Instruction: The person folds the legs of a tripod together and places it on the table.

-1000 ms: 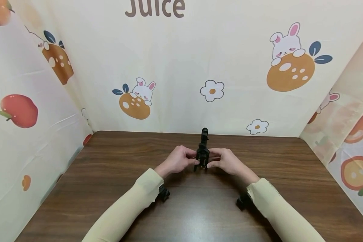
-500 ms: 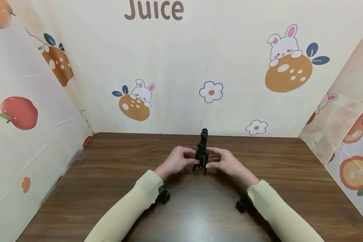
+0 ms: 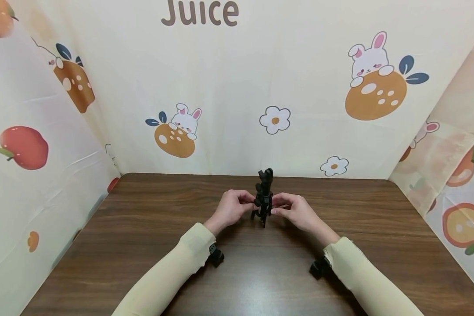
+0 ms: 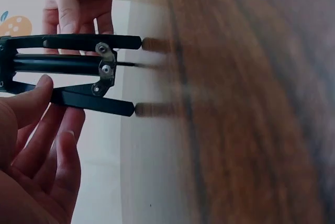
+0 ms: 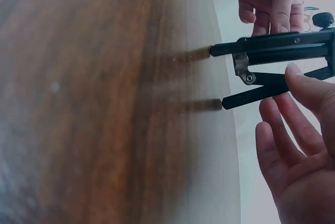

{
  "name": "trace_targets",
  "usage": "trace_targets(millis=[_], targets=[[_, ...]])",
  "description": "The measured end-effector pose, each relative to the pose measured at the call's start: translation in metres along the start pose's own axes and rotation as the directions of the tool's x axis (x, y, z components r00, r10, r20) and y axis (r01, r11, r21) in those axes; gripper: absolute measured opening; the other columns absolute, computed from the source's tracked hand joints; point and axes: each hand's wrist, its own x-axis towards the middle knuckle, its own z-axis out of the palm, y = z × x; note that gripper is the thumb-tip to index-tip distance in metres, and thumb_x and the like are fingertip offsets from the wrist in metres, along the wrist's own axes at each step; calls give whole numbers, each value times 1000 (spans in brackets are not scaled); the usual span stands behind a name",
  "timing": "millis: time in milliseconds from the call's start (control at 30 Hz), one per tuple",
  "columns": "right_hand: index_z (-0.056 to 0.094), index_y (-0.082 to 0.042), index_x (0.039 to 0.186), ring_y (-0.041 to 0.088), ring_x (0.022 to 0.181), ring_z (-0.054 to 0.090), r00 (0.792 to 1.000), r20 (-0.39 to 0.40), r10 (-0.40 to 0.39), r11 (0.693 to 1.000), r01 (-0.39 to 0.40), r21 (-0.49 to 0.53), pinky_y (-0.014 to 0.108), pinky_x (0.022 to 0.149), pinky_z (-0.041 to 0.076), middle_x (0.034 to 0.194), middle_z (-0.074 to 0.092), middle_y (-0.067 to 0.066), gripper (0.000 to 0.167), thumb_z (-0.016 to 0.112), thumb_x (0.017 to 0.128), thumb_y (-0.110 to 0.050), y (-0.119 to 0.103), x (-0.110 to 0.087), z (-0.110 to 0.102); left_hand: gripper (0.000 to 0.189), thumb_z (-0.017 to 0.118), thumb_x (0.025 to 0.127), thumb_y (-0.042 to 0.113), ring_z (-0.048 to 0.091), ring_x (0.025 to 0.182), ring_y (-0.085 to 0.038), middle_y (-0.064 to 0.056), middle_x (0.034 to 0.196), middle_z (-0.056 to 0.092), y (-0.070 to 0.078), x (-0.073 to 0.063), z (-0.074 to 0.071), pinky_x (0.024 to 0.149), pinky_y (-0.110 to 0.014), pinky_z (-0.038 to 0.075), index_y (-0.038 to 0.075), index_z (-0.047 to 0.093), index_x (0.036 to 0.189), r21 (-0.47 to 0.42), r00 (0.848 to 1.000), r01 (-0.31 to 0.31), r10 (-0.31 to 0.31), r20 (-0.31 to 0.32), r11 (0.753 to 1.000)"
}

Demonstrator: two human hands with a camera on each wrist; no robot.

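Note:
A small black tripod (image 3: pixel 264 193) stands upright near the back of the table, its legs spread. My left hand (image 3: pixel 232 210) is at its left side, where the thumb and fingers pinch one leg (image 4: pixel 94 101), as the left wrist view shows. On the opposite side, my right hand (image 3: pixel 296 210) holds another leg (image 5: pixel 261 92) between thumb and fingers. Metal hinge brackets (image 4: pixel 106 69) join the legs to the centre column (image 4: pixel 57 64) low down. The leg tips meet the wooden tabletop, which mirrors them in both wrist views.
The dark brown wooden table (image 3: pixel 245 272) ends at a pale curtain (image 3: pixel 229 87) printed with rabbits, fruit and flowers. Similar cloth hangs along the left and right sides. Small black wrist cameras (image 3: pixel 216 255) are strapped near the sleeve cuffs.
The tripod has turned about its upright axis, so its head shows a different side and one leg points toward the front. Both hands stay on either side with slight finger shifts.

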Motion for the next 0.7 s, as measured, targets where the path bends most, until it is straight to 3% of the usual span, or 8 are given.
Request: trace_targets(millis=[167,300,533,700], targets=[[73,-11,98,16,86,65,999,-41,-17,997,14,-70,30,76,53,90,71,-2,9,76,89,-11,-1,-1,2,5,78,88,14,63,76,-9,10,82,71,1,-3,1,70,-30,50,18,76,87,46,998,44,-41,-51,998],[72,-11,91,14,80,65,996,-62,-61,995,55,-86,30,71,54,86,70,-3,5,76,89,-9,-7,-4,5,7,80,86,18,60,72,-11,10,79,69,0,-6,0,65,-31,49,19,73,83,81,997,56,-51,-60,995],[72,-12,88,14,74,63,992,-82,-94,990,85,-109,29,62,54,83,70,-4,6,77,88,-9,-6,-7,7,14,82,83,15,67,81,-9,8,88,72,4,-12,-4,74,-31,53,16,76,95,-31,994,27,-24,104,999],[72,-13,86,14,72,63,992,-92,-84,989,72,-127,29,60,54,83,69,-5,7,77,87,-8,-8,-10,8,23,81,84,12,69,89,-10,1,98,74,5,-15,-5,78,-30,54,10,75,106,-76,985,11,2,174,997]])
